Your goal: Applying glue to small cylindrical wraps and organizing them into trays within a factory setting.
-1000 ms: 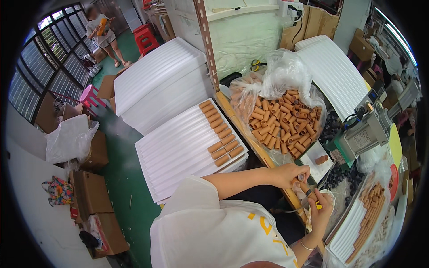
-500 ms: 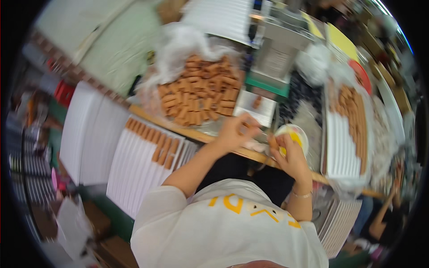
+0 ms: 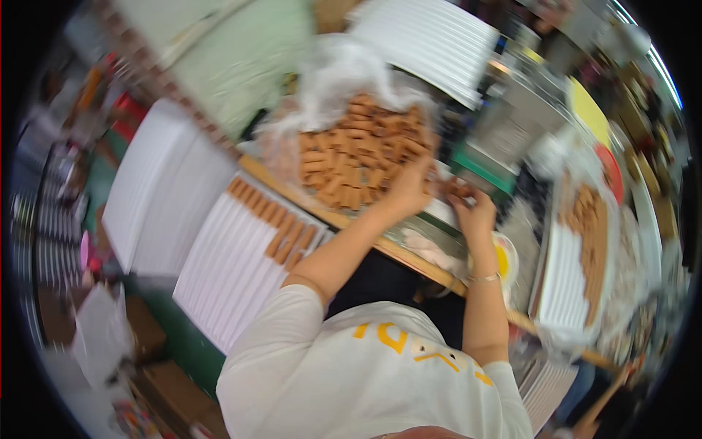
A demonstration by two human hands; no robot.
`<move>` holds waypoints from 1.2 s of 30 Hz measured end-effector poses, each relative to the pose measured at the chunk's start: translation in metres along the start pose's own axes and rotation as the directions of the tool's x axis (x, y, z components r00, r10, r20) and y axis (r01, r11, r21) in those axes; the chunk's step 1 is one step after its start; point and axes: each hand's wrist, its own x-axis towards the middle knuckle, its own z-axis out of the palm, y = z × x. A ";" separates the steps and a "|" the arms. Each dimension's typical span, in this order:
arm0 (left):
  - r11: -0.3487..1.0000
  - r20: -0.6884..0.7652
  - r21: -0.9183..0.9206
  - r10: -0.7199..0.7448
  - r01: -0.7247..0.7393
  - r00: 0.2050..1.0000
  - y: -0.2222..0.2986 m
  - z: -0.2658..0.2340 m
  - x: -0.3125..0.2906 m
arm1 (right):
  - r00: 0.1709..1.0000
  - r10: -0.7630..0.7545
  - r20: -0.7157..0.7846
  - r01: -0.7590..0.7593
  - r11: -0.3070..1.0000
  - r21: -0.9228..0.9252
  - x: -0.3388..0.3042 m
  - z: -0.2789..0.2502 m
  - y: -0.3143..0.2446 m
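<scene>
My left hand (image 3: 411,187) reaches over the right edge of a heap of short brown cylinders (image 3: 344,157) in a clear plastic bag. Its fingertips are blurred, so whether they grip a piece cannot be made out. Beside it, my right hand (image 3: 474,209) is at the white plate (image 3: 442,211) in front of a grey press-like machine (image 3: 521,121) with a green base (image 3: 479,172). The right fingers are pinched together around what looks like a brown cylinder, mostly covered by them. A bowl with something yellow (image 3: 502,257) stands next to the right wrist.
Left of me, a white ridged tray (image 3: 227,274) carries a row of brown cylinders, beside stacked white sheets (image 3: 157,194). Another ridged tray (image 3: 559,282) with longer brown pieces lies to the right. A pinkish cloth-like bundle (image 3: 431,250) rests near the table's wooden edge (image 3: 380,245).
Both hands have moved forward: the left from before the plate to the heap's edge, the right from beside the yellow bowl to the plate. The view has turned.
</scene>
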 end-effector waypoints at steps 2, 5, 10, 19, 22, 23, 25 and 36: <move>0.999 0.009 0.021 0.024 -0.024 1.000 -0.006 0.004 -0.002 | 0.999 0.049 0.014 -0.050 0.996 0.070 0.001 -0.002 0.001; 0.999 0.094 0.042 -0.032 0.028 0.995 0.002 0.005 0.002 | 1.000 -0.004 0.018 0.003 0.998 0.068 0.000 -0.010 -0.016; 0.998 0.173 0.046 -0.050 0.043 0.984 0.001 0.003 0.024 | 0.997 -0.078 0.021 0.076 0.995 0.072 0.004 0.003 -0.003; 0.991 0.126 -0.035 -0.125 0.131 0.984 0.015 -0.040 -0.015 | 0.984 -0.117 -0.131 0.118 0.993 0.001 -0.012 -0.002 -0.005; 0.968 0.257 -0.224 -0.052 0.112 0.965 0.021 -0.065 -0.043 | 0.987 -0.063 -0.147 0.079 0.992 0.102 -0.045 -0.038 -0.030; 0.960 0.298 -0.252 -0.040 0.119 0.954 0.025 -0.070 -0.051 | 0.997 -0.002 -0.077 0.017 0.980 0.197 -0.059 -0.052 -0.038; 0.893 0.447 -0.342 -0.118 0.291 0.887 0.048 -0.071 -0.058 | 0.983 0.028 0.181 -0.109 0.883 0.455 -0.078 -0.076 -0.055; 0.996 0.281 0.069 0.035 -0.056 0.959 0.097 -0.045 -0.114 | 0.961 -0.174 0.213 0.107 0.950 0.293 -0.118 -0.074 -0.079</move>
